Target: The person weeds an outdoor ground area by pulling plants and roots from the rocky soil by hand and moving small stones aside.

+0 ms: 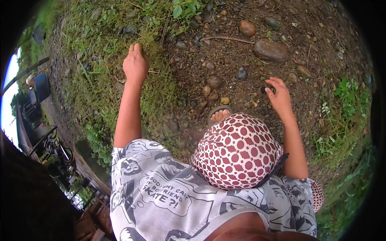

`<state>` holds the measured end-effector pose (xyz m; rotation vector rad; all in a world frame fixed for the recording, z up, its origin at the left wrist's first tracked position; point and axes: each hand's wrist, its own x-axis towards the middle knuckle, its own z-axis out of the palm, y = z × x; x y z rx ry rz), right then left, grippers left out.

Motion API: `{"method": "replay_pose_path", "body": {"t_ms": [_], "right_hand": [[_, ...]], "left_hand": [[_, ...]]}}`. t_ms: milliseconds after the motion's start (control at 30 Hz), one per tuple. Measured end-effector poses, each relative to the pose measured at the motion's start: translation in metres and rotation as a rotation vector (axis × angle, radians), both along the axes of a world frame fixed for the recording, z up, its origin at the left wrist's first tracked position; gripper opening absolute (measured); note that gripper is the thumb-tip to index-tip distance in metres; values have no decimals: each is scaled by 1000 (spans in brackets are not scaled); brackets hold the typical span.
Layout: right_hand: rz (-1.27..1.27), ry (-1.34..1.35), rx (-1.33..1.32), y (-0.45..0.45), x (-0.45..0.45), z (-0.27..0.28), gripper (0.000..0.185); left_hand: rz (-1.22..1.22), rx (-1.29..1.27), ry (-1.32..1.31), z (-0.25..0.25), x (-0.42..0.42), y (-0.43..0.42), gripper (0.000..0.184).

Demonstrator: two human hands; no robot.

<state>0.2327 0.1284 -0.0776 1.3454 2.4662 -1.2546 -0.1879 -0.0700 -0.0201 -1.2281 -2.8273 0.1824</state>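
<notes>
My left hand point(136, 66) reaches into low green weeds point(155, 50), its fingers curled down among the stems. Its fingertips are partly hidden, so how much it grips is unclear. Over the bare soil, my right hand point(279, 96) is bent with thumb and fingers curved around a small dark stone point(263, 90) at their tips. A grey pointed stone point(241, 74) lies to the left of that hand. Between the hands, several brown stones point(215, 82) and a yellowish stone point(224, 100) rest on the dirt.
A large brown rock point(271, 50) and an orange-brown stone point(247, 28) lie farther ahead, near a thin stick point(227, 38). My sandalled foot point(220, 114) shows beyond the patterned cloth point(239, 152) over my knee. Leafy plants point(345, 96) grow at right; a motorcycle point(60, 150) stands far left.
</notes>
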Motion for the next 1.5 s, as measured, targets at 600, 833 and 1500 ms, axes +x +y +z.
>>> {"method": "replay_pose_path", "body": {"t_ms": [600,833,1500], "right_hand": [[13,-7,-8,-23,4,4,30],[2,-87,34,-13,9,-6,30],[147,-111,91,7,6,4,28]], "left_hand": [[76,-61,-210,-101,37,26,30],[171,-51,-106,-115,2,13,22],[-404,-650,-189,-88,-70,30,24]]}}
